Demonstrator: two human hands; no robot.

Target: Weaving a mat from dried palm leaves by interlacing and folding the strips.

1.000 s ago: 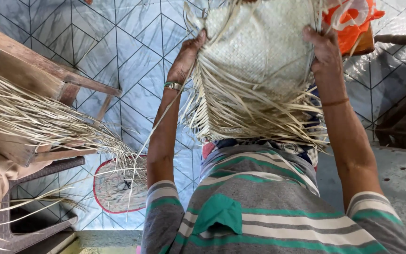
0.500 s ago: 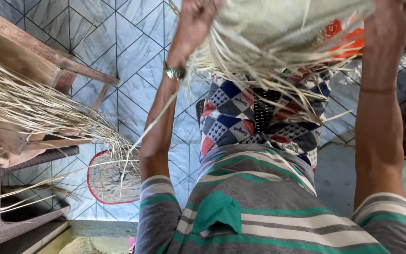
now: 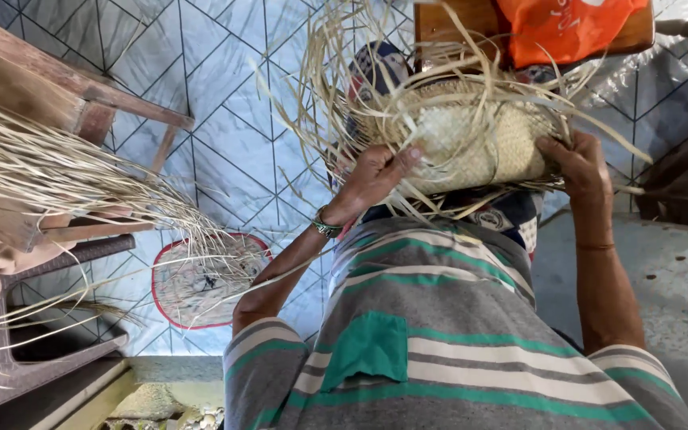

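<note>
Both hands grip half-woven straw basket [image 3: 479, 139] held over lap: left hand [image 3: 372, 179] clasps frayed edge, right hand [image 3: 579, 163] clasps side. Loose pale strips bristle outward. Dried straw bundle [image 3: 57, 171] lies left.

A woven basket [image 3: 479, 139] is held between two hands, the left hand [image 3: 372, 179] on its left side and the right hand [image 3: 579, 163] on its right. A bundle of straw [image 3: 49, 171] is laid on a wooden stool [image 3: 81, 103] at the far left. A small mat [image 3: 201, 279] is spread on the floor between them
</note>
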